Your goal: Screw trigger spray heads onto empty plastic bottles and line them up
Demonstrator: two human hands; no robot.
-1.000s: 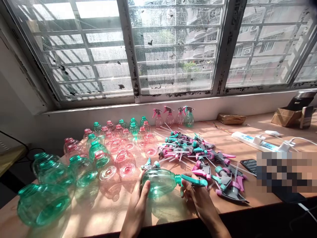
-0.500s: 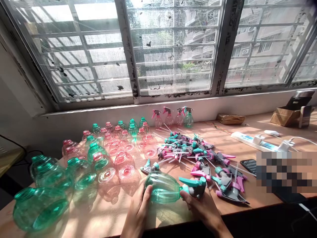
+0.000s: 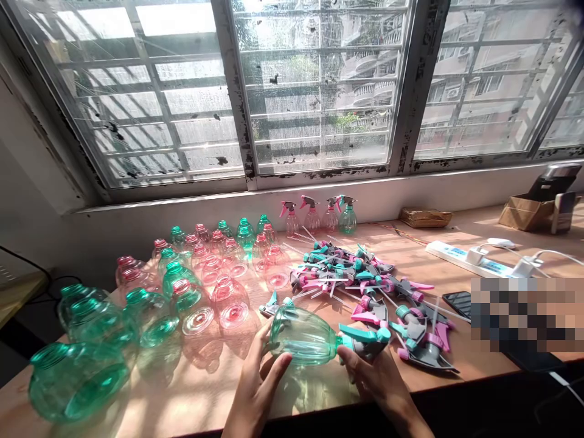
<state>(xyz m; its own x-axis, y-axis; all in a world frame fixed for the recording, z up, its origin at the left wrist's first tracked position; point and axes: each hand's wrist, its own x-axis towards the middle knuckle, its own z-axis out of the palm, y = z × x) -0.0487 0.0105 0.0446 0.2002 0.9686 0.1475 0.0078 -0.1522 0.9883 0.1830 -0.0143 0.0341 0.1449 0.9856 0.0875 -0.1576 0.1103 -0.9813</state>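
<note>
On the sunlit wooden bench point(image 3: 191, 413), near its front edge, a clear green ribbed plastic bottle point(image 3: 303, 336) is held on its side, its neck meeting a grey-and-teal plastic trigger sprayer head point(image 3: 365, 342), just beside a heap of pink-and-teal sprayer heads point(image 3: 337, 274). The left hand point(image 3: 260, 383) wraps spread fingers around the bottle's body; the right hand point(image 3: 376, 377) curls beneath the head (its fingertips are hidden behind the plastic). Fitting head to bottle appears to be the work in hand, and a join like this seems to call for a steady turn. Whether the thread has caught cannot be seen.
</note>
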